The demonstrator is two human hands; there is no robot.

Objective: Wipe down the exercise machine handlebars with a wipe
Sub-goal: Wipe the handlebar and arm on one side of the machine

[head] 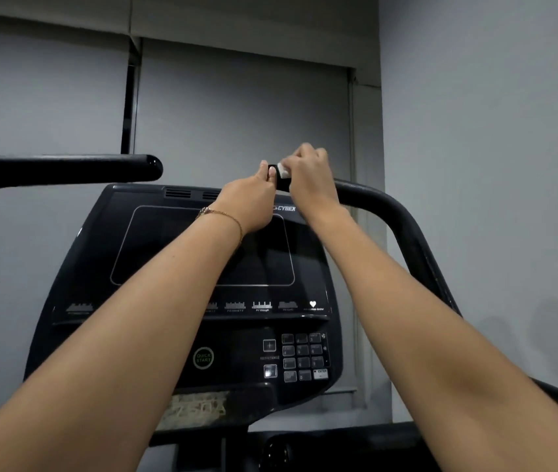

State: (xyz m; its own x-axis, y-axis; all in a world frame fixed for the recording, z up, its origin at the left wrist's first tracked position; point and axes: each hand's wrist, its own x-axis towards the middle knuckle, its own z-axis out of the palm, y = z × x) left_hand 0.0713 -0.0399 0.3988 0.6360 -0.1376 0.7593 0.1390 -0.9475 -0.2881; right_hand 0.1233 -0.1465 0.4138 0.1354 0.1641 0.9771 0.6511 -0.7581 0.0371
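Observation:
Two black handlebars rise above the machine's console. The right handlebar [389, 209] curves up from the lower right and ends near the middle. My right hand [308, 175] is curled over its end and holds a small white wipe [283, 170] against it. My left hand [253, 199], with a thin bracelet on the wrist, pinches the bar's tip with thumb and fingers just left of the wipe. The left handlebar [66, 170] reaches in from the left edge and nothing touches it.
The black console [155, 253] with a dark screen, a keypad [301, 357] and a green quick-start button [203, 358] sits below both arms. Grey wall panels and a wall corner stand close behind the machine.

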